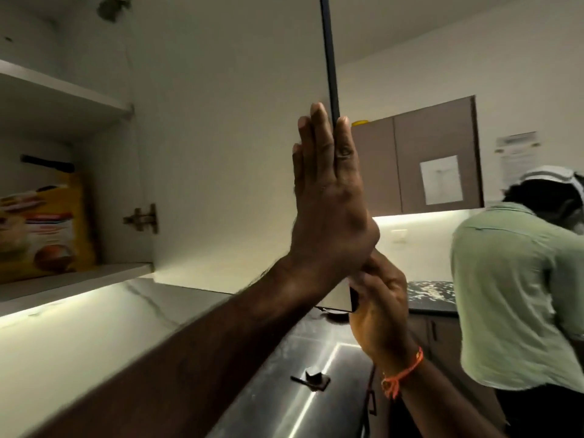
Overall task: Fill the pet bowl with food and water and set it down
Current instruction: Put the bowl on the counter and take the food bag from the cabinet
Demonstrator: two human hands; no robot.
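While the yellow printed food bag (44, 229) stands on the lower shelf (76, 276) of the open white wall cabinet, the left hand (328, 191) presses straight fingers flat against the cabinet door (221, 137), and the right hand (379, 298) curls around the door's bottom corner.

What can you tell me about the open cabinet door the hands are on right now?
The cabinet door is a flat, off-white panel with a smooth laminate look and a dark front edge. It stands swung open from the wall cupboard, held by a brass-coloured hinge at its lower inner corner. The left hand lies flat along its free edge with fingers straight; the right hand curls round the bottom corner. Beside it, the shelf holds a yellow food bag.
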